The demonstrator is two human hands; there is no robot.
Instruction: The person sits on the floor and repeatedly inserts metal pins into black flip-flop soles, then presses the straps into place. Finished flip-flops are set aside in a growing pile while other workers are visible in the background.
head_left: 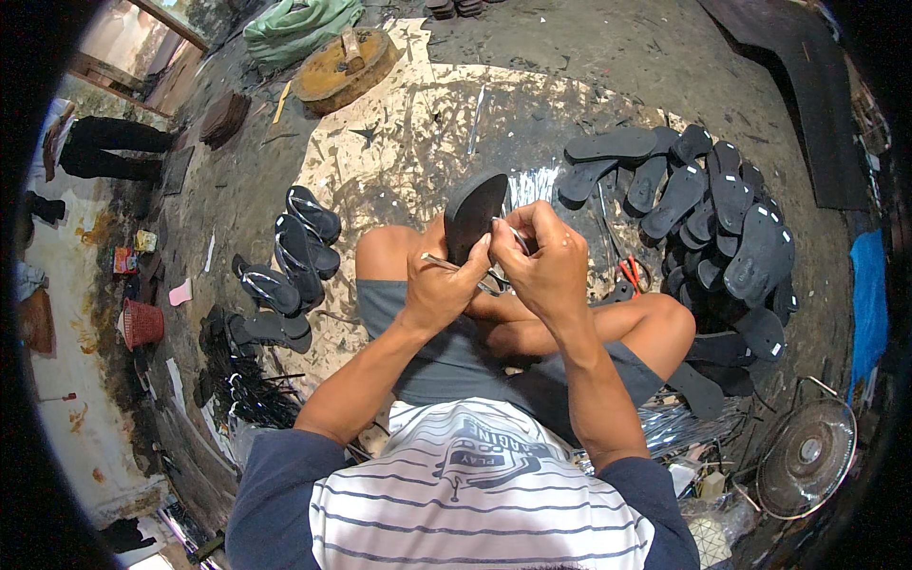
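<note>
Head view: both hands meet dead center over the lap, clamped around a black sandal sole standing on edge. Left hand pinches a thin metal rod, right hand grips the sole's side. Pile of bare soles at 2 o'clock, finished sandals at 9, fan at 4.

Both arms come up from 6 o'clock and bend in to meet at the middle. The left hand and right hand are curled tight, knuckles touching.
</note>
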